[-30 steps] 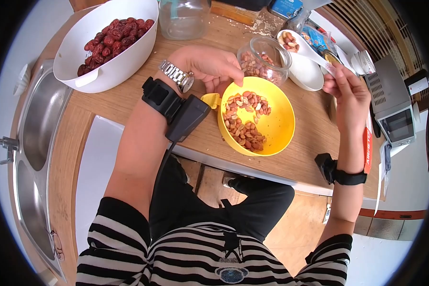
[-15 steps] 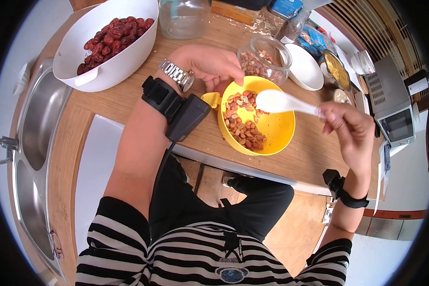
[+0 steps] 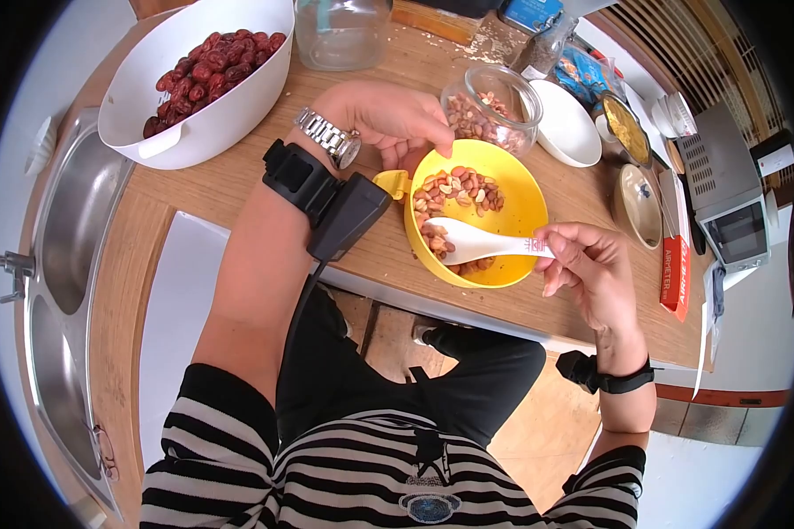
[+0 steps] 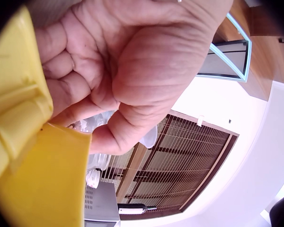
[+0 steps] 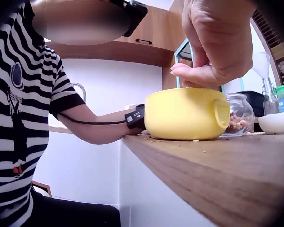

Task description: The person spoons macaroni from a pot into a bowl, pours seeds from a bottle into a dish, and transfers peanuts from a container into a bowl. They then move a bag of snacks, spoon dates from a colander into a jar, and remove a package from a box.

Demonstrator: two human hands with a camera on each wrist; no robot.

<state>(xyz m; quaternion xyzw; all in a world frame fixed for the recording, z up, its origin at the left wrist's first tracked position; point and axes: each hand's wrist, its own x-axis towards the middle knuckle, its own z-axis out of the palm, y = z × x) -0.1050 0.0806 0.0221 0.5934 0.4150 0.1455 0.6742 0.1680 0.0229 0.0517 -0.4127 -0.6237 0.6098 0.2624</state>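
In the head view a yellow bowl (image 3: 525,207) with a side handle sits on the counter, shelled peanuts (image 3: 468,189) inside. My left hand (image 3: 384,119) grips its far left rim, thumb at the edge; the left wrist view shows this hand (image 4: 146,66) close up with the fingers bent against the bowl's outside. Between thumb and fingers, my right hand (image 3: 591,269) pinches the handle of a white spoon (image 3: 498,242). The spoon's head lies low in the bowl among the peanuts, with some in it. In the right wrist view, the right hand (image 5: 222,38) hides the spoon.
Just beyond the bowl stands a glass jar (image 3: 490,115) of peanuts, beside a white bowl (image 3: 566,123). A white basket (image 3: 137,97) of red dates is at the left, near the sink (image 3: 71,220). A patterned bowl (image 3: 635,207) and red box (image 3: 675,273) lie right.
The spoon, raised with peanuts near the white bowl at first, came back over the yellow bowl with none visible, then went down into its peanuts. The left hand kept its grip on the rim.
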